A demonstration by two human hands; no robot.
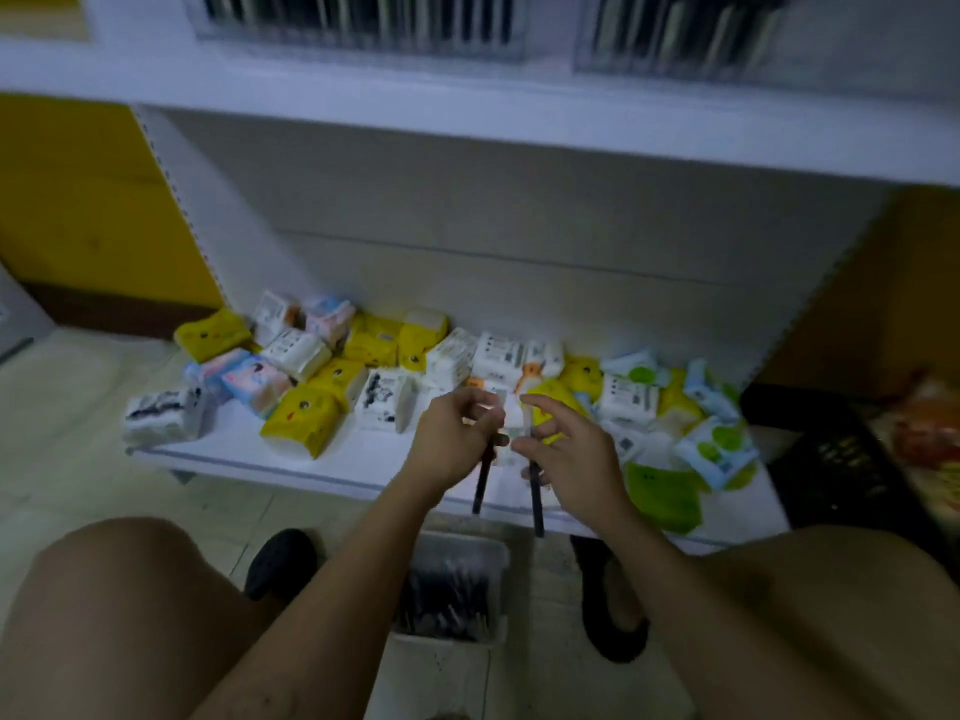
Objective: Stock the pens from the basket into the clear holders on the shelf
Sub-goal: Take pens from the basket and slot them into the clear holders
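Both hands are up above the basket [441,653], which sits on the floor between the two dark shoes [280,563]. The left hand [454,433] grips one dark pen [480,485], its fingers [485,407] curled round the upper end, and the barrel hangs down toward the basket. Just beside it, the right hand [569,452] pinches a second dark pen [536,504] near its top between thumb and forefinger, with the other fingers fanned loose. This pen also points down at the basket. The two pens hang side by side, close but apart, and the blur hides whether the hands themselves touch.

Down in the basket lies a dark heap of more pens [447,595], blurred into one mass.

Beyond the basket and behind the hands, the low white shelf [363,467] carries a jumble of tissue packs [306,418] in yellow, white, pink and green. Far above the basket, at the top of the view, the clear holders [363,23] stand in a row on the upper shelf [467,114] with dark upright shapes inside, too smeared to make out. To the right of the basket, past the shelf end, sits a black crate [831,459].
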